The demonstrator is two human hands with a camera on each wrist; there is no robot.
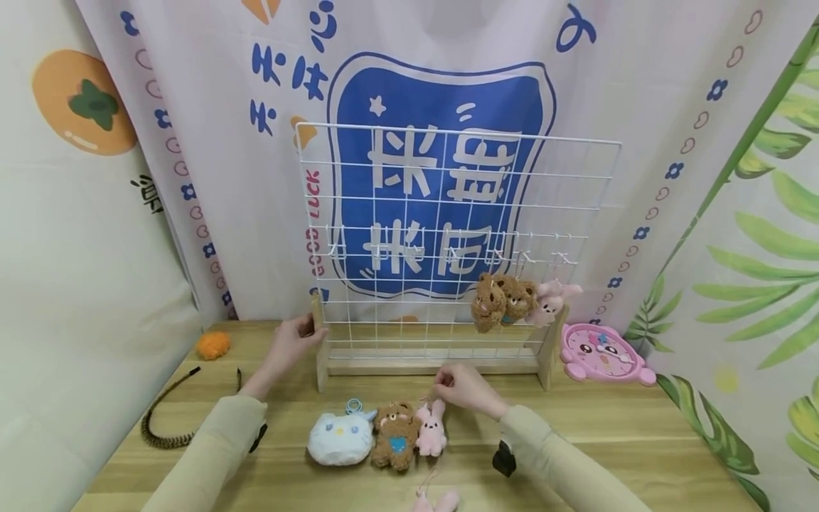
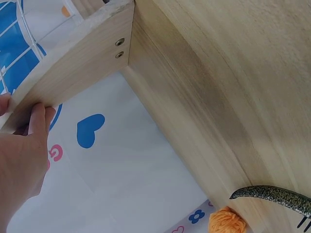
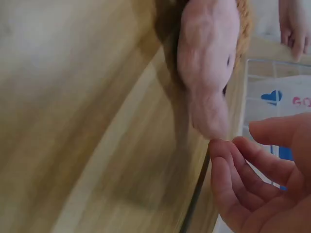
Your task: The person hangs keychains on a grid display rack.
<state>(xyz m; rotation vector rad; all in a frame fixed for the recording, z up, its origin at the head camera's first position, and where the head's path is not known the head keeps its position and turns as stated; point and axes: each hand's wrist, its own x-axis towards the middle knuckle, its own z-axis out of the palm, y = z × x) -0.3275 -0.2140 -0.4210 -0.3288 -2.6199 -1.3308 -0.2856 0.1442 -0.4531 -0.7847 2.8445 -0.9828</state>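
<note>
My left hand (image 1: pixel 296 346) grips the left wooden upright (image 1: pixel 320 355) of a white wire grid rack (image 1: pixel 409 302), its thumb and fingers on either side of the wood in the left wrist view. Just in front of the rack, my right hand (image 1: pixel 470 390) is at the ears of a pink plush bunny keychain (image 1: pixel 431 430). In the right wrist view its fingertips (image 3: pixel 217 145) are right at the ear tip, and the thumb stands apart from them. Beside the bunny lie a brown plush bear (image 1: pixel 395 437) and a white plush pouch (image 1: pixel 340 439) with a blue ring.
Two brown bears (image 1: pixel 502 302) and a pink bunny (image 1: pixel 548 304) hang from hooks at the grid's right. A pink clock (image 1: pixel 604 353) lies right of the rack. At left are an orange fuzzy ball (image 1: pixel 213 345) and a dark braided headband (image 1: pixel 156 435). Another pink plush (image 1: pixel 438 502) shows at the near edge.
</note>
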